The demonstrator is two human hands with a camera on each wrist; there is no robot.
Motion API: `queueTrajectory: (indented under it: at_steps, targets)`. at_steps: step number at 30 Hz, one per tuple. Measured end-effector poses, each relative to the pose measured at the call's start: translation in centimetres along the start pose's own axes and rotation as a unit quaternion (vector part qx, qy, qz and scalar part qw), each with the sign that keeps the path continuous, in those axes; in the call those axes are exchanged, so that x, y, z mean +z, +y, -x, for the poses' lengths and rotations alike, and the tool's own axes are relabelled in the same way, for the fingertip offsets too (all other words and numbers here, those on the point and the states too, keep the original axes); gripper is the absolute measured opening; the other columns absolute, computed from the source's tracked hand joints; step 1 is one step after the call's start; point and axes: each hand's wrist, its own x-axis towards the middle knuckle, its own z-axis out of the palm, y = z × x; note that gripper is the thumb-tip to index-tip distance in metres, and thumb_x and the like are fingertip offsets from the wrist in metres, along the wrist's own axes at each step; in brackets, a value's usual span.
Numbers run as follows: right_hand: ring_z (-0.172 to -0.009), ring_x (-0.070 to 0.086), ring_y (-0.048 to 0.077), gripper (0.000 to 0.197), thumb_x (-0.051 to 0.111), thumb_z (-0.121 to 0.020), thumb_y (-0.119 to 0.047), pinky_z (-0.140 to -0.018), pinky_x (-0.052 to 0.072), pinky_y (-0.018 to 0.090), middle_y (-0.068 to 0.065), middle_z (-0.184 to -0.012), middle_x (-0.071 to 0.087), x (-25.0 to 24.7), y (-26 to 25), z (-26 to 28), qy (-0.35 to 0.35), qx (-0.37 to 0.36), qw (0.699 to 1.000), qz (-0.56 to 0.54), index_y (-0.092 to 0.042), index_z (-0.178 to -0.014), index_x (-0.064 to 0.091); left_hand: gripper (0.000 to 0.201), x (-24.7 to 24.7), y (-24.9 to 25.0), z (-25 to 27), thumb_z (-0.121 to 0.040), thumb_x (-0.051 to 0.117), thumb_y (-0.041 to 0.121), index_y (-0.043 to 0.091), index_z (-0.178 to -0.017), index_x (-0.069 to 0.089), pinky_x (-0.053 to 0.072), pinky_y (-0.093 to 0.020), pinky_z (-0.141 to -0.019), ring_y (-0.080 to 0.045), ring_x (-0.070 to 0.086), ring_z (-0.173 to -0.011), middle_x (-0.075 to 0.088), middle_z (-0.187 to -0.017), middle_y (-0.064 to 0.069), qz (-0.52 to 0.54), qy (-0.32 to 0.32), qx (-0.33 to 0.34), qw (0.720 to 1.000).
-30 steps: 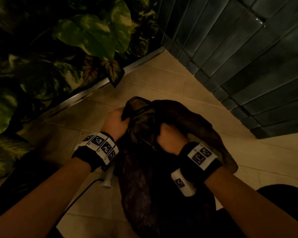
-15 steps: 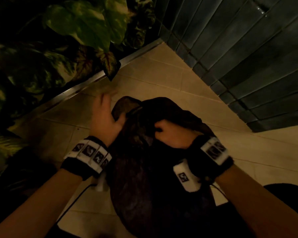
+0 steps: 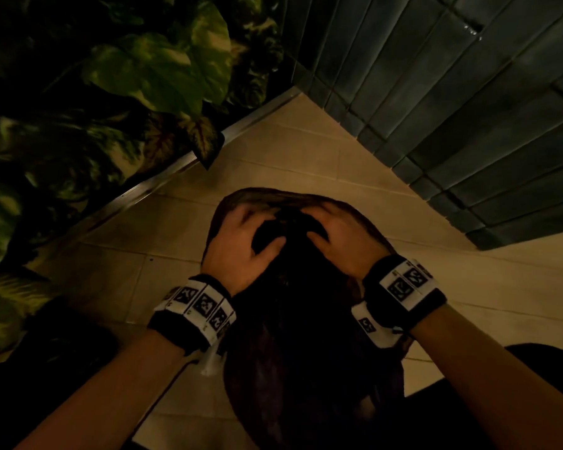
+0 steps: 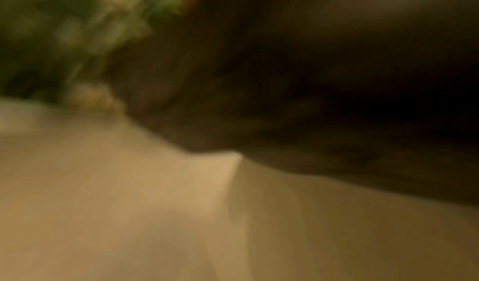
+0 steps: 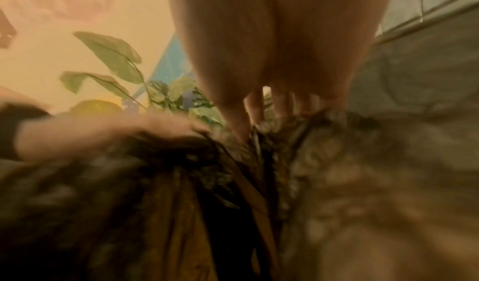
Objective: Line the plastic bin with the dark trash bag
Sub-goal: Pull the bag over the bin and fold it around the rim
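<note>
The dark trash bag [image 3: 306, 352] hangs crumpled in front of me over the floor, and its brownish top edge [image 3: 273, 193] curves beyond my hands. My left hand [image 3: 241, 241] lies on the bag's top left with fingers spread and blurred, thumb pointing into the dark folds. My right hand [image 3: 338, 235] grips the top right, fingers curled into the plastic. In the right wrist view its fingertips [image 5: 259, 109] dig into the bag's pleats [image 5: 233, 183], with the left hand [image 5: 103, 133] lying across the bag. The left wrist view is a blur of bag [image 4: 311, 80] and floor. I cannot make out the plastic bin.
Beige floor tiles [image 3: 127, 287] run under the bag. Large-leaved plants [image 3: 143, 69] fill the left behind a metal strip [image 3: 163, 180]. A dark tiled wall [image 3: 452, 92] closes the right. A white cable end [image 3: 210, 362] dangles below my left wrist.
My left hand let go of the bag, opened, then came down on its top. The right hand slid up along the bag. Both hands now sit close together at the top.
</note>
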Motion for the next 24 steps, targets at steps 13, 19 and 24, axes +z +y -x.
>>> queueTrajectory:
  at_steps: [13,19,24]
  targets:
    - [-0.088,0.06,0.021,0.005,0.063,-0.085,-0.008,-0.083,0.046,0.03,0.008,-0.088,0.064,-0.8,1.3,-3.1,0.002,0.193,0.861,-0.471,-0.013,-0.084,0.064,0.012,0.7,-3.9,-5.6,-0.087,0.058,0.027,0.022,-0.086,0.069,0.045,-0.033,-0.094,-0.021,0.063,-0.098,0.068,-0.095,-0.005,0.133,-0.175,-0.219,0.951]
    - [-0.067,0.057,0.017,0.024,0.066,-0.085,-0.012,-0.058,0.046,0.02,0.01,-0.08,0.063,-1.2,2.8,-3.5,0.029,0.235,0.89,-0.39,-0.015,-0.108,0.057,0.026,-0.1,-3.1,-6.1,-0.092,0.051,0.018,0.003,-0.109,0.063,0.04,-0.031,-0.105,-0.01,0.061,-0.109,0.068,-0.114,-0.003,0.372,-0.07,-0.306,0.873]
    - [-0.062,0.053,0.019,0.023,0.049,-0.093,-0.008,-0.057,0.045,0.025,0.01,-0.069,0.058,-0.7,4.6,-2.7,-0.115,0.266,0.886,-0.363,-0.006,-0.073,0.061,0.046,-0.5,-2.8,-6.6,-0.093,0.047,0.029,0.003,-0.131,0.047,0.037,-0.04,-0.108,-0.035,0.047,-0.128,0.047,-0.141,-0.02,0.367,-0.096,-0.368,0.849]
